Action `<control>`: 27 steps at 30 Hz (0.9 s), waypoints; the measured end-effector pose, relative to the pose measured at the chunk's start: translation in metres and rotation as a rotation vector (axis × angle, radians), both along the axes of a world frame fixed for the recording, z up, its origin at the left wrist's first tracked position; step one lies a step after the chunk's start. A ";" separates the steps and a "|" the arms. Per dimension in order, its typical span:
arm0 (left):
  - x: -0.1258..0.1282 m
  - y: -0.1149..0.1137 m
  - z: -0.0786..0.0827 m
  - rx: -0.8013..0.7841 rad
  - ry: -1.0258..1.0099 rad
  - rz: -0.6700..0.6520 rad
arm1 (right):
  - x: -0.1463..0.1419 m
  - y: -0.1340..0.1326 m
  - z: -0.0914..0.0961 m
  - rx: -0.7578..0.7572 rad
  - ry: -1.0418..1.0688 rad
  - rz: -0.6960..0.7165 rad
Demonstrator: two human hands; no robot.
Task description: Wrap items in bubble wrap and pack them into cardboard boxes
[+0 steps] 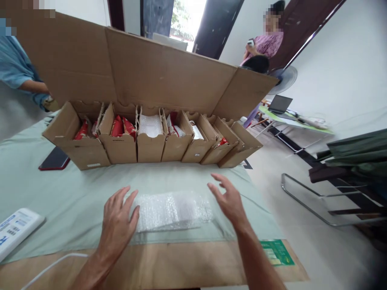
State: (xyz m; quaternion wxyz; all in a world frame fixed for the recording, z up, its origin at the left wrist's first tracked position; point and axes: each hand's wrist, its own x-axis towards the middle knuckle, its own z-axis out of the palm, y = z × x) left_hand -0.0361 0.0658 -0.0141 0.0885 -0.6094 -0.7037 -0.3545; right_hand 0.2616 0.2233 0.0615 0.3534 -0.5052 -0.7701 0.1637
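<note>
A flat length of clear bubble wrap [172,210] lies on the pale green cloth [90,201] in front of me. At its left end is my left hand [119,213], fingers apart, with the thumb close to the wrap's edge; whether it touches I cannot tell. My right hand [228,201] hovers just past the right end, fingers spread, holding nothing. Behind the wrap stands a row of several cardboard bins [151,149]. Red packets [117,127] sit in some of them, and folded bubble wrap [150,125] fills a middle one.
A tall cardboard panel [169,72] rises behind the bins. A phone [54,158] lies at left, near a white box-shaped device [19,229] and a white cable [54,268]. One person [18,72] stands at far left, another [269,42] at the back right. A metal-framed chair [302,201] is at right.
</note>
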 end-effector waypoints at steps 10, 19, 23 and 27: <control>0.037 -0.006 -0.041 -0.245 0.146 -0.379 | -0.155 0.177 0.127 0.322 -1.041 0.316; 0.036 -0.013 -0.041 -0.247 0.038 -0.389 | -0.193 0.213 0.100 0.259 -1.146 0.250; 0.036 -0.014 -0.032 -0.130 -0.075 -0.358 | -0.151 0.176 0.140 0.365 -0.852 0.043; 0.035 -0.010 -0.006 -0.024 -0.332 -0.246 | -0.094 0.097 0.151 0.222 -0.299 0.224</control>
